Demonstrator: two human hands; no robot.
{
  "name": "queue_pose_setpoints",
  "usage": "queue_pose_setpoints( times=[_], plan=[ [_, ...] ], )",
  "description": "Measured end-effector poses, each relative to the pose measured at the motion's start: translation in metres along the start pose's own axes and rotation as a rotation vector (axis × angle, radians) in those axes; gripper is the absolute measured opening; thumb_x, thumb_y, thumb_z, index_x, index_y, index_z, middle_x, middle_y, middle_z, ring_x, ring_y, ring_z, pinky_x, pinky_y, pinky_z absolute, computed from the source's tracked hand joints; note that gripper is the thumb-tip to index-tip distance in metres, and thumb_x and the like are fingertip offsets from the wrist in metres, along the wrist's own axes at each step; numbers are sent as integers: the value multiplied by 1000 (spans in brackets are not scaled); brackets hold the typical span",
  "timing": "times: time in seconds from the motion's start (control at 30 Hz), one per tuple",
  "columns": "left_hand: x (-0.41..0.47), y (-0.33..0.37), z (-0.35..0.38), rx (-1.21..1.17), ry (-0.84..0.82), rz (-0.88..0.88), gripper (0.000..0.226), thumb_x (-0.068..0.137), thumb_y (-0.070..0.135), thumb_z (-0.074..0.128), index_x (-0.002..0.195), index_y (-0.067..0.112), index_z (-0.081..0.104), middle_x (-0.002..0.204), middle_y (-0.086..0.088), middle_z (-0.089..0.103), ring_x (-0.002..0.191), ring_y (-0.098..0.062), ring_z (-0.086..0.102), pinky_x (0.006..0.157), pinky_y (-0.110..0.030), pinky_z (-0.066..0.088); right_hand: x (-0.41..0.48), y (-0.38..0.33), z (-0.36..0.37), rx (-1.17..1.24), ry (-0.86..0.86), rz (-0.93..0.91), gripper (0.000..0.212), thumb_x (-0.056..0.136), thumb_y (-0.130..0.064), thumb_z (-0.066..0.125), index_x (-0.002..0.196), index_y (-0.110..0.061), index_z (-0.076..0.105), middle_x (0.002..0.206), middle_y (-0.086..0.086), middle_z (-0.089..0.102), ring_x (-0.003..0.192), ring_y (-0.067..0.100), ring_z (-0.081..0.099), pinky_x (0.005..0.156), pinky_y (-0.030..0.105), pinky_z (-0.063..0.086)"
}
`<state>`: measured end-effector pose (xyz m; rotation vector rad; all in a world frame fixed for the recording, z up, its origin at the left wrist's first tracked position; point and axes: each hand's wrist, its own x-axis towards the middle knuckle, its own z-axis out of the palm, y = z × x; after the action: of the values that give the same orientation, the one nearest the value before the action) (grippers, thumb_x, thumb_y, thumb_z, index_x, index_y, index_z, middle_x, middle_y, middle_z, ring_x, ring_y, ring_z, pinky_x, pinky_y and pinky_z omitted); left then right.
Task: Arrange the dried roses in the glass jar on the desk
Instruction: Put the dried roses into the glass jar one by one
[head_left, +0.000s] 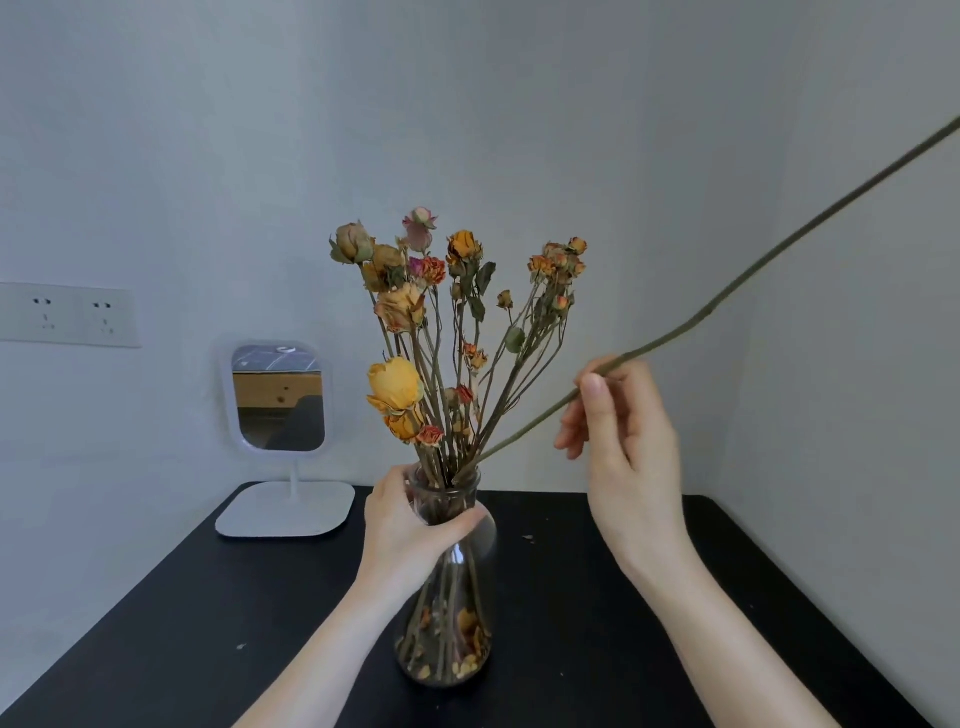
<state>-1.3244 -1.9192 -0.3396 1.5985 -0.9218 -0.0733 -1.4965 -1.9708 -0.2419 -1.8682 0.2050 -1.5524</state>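
From the head camera: a white stand mirror sits at the black desk's back left, below a wall socket plate. The glass jar stands mid-desk, crowded with dried roses. The left hand wraps its neck. The raised right hand pinches a long bare stem, whose lower end is at the jar's mouth.

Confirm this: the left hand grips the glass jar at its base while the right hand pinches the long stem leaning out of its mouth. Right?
Not quite. The head view shows the left hand gripping the glass jar at its neck, not its base; the right hand does pinch the long stem.
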Motion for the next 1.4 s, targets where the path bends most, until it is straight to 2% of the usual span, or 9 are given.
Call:
queue_pose_setpoints(
  times=[0.13, 0.33, 0.5, 0.7, 0.93, 1.07, 1.17, 1.3, 1.4],
  plan=[
    [-2, 1, 1, 1, 12, 1, 59, 54, 46, 83, 103, 27, 54, 106, 5, 58, 105, -16, 54, 91, -44, 49, -2, 9, 13, -142, -94, 4, 14, 96, -23, 42, 86, -30, 49, 70, -1, 56, 67, 9, 57, 60, 18, 49],
    [-2, 2, 1, 15, -2, 16, 61, 56, 46, 82, 107, 26, 54, 107, 4, 60, 107, -20, 54, 92, -45, 48, -4, 21, 28, -302, -156, 29, 5, 94, -23, 48, 90, -25, 51, 68, -11, 53, 72, 4, 56, 65, 17, 49],
    [-3, 3, 1, 7, -2, 13, 56, 57, 45, 82, 102, 30, 52, 105, 4, 59, 106, -19, 54, 91, -46, 48, -10, 30, 33, -394, -197, 45, 6, 91, -28, 55, 85, -28, 54, 65, -17, 51, 71, -9, 55, 60, 5, 45],
    [-1, 2, 2, -7, -17, 8, 59, 55, 47, 80, 104, 24, 58, 104, 2, 62, 104, -19, 57, 89, -46, 49, -12, 37, 39, -488, -234, 100, 13, 89, -33, 58, 87, -21, 63, 63, -18, 50, 59, -2, 53, 54, 7, 39],
    [0, 3, 2, -18, -44, 19, 52, 57, 48, 77, 100, 23, 63, 101, 0, 65, 102, -21, 59, 88, -46, 50, -15, 42, 46, -541, -274, 95, 17, 90, -32, 57, 94, -19, 66, 76, -9, 63, 64, 0, 55, 59, 11, 46],
    [0, 4, 2, -25, -57, 38, 48, 60, 46, 76, 98, 19, 65, 99, -3, 67, 101, -25, 60, 86, -48, 50, -16, 44, 52, -610, -290, 79, 18, 90, -33, 57, 94, -19, 67, 80, -7, 65, 65, 2, 53, 55, 7, 38],
    [0, 4, 2, -30, -45, 25, 52, 58, 49, 77, 100, 21, 64, 100, -2, 66, 102, -23, 59, 87, -47, 50, -14, 42, 52, -565, -310, 116, 19, 89, -31, 59, 97, -16, 68, 84, -3, 68, 70, 4, 60, 55, 6, 39],
    [-2, 1, 2, -40, -26, -7, 61, 54, 50, 79, 105, 23, 58, 106, 0, 61, 108, -21, 55, 91, -45, 49, -4, 27, 44, -404, -205, 136, 18, 87, -33, 60, 98, -20, 63, 65, -13, 57, 55, -4, 55, 54, 4, 43],
    [-3, 1, 2, -16, 0, 0, 62, 55, 48, 80, 107, 25, 56, 107, 4, 58, 110, -20, 52, 92, -45, 48, 3, 15, 41, -310, -117, 88, 11, 88, -30, 60, 89, -19, 63, 60, -12, 56, 60, -4, 58, 55, 5, 44]
  ],
)
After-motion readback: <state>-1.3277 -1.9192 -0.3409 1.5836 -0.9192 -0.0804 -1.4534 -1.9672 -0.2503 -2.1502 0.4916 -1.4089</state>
